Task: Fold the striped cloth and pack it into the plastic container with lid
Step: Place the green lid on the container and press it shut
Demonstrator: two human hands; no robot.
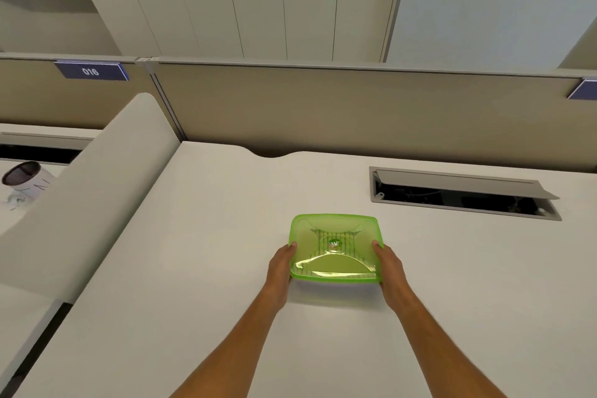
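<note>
White desk (193,268), beige partition (323,107), cupboards (258,3)

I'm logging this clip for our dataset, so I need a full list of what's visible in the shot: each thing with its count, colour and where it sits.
Plastic container: one, clear base, on the desk between both hands.
Lid: one, translucent green, on the container.
Striped cloth: one, pale with dark stripes, seen through the lid inside the container.
Desk: one, off-white, fills the foreground.
Cable hatch: one, grey, flap raised, far right of the desk.
Partition: one, beige, behind the desk.
Number plate: one, blue, reads 016, upper left on the partition.
Cabinets: a row, white, background.
Small fan: one, white, far left on the next desk.
Left hand: against the container's left side.
Right hand: against its right side.
</note>
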